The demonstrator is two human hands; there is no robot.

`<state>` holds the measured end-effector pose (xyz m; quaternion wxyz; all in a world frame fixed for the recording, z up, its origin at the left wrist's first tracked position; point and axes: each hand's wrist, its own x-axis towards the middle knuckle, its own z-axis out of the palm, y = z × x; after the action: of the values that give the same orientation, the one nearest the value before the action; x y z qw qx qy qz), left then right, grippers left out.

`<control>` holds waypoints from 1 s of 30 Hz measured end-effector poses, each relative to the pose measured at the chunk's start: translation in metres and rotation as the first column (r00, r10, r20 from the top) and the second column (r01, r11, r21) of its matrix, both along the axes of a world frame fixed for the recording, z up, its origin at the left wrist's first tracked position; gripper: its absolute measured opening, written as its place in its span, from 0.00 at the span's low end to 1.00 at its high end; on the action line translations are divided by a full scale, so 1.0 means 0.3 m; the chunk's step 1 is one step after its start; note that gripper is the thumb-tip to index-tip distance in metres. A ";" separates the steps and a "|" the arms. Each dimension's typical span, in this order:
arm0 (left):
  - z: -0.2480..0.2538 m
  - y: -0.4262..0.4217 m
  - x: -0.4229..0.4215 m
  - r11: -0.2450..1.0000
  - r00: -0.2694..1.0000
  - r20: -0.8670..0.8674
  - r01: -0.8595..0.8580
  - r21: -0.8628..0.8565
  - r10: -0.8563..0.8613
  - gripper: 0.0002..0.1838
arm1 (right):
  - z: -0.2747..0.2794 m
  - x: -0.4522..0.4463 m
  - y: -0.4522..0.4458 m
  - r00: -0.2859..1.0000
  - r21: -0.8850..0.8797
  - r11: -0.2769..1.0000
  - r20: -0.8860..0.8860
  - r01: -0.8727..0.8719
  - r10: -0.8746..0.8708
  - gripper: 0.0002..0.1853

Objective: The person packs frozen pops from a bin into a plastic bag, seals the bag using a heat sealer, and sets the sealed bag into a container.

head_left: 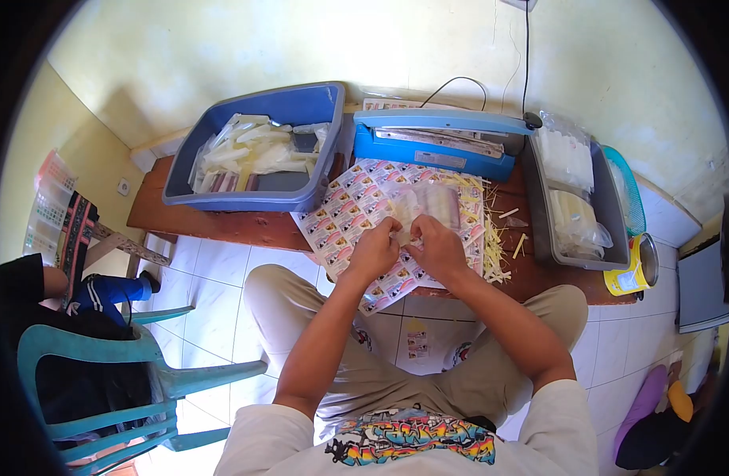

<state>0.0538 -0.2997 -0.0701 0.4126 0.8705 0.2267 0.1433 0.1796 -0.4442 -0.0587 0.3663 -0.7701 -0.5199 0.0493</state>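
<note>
We pinch a clear plastic packet (432, 205), left hand (376, 250) and right hand (440, 250) each closing its grip on the near end; it lies on printed sheets (340, 205) around the middle of the tabletop (237, 224); we have a blue sealer (436, 151) along the far edge, a blue tub (269, 200) toward the left end, a grey tray (541, 218) toward the right.

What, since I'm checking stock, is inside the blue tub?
The blue tub holds heaped pale plastic packaging and, near its front, pinkish packs. Whatever lies beneath the heap is covered.
</note>
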 end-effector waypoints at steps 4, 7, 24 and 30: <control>0.015 -0.005 -0.001 0.998 1.000 0.000 0.017 0.058 -0.017 0.14 | 0.014 0.034 0.025 0.953 0.059 0.988 0.262 0.142 -0.152 0.25; 0.034 -0.011 0.001 0.997 0.998 -0.060 0.035 0.069 -0.031 0.14 | 0.023 0.055 0.034 0.948 0.007 0.984 0.267 0.176 -0.172 0.27; 0.164 0.027 -0.041 0.999 0.971 0.237 -0.035 0.026 0.028 0.14 | 0.148 0.060 -0.019 0.996 0.036 0.999 0.083 0.038 -0.041 0.27; 0.247 0.071 -0.066 0.986 0.904 0.410 -0.158 0.046 0.126 0.10 | 0.250 0.039 -0.019 1.000 0.092 0.996 0.006 -0.009 0.008 0.24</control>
<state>0.0339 -0.2783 0.0039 0.4047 0.8186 0.1933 0.3589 0.1914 -0.4499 0.0164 0.3995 -0.7504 -0.5260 0.0247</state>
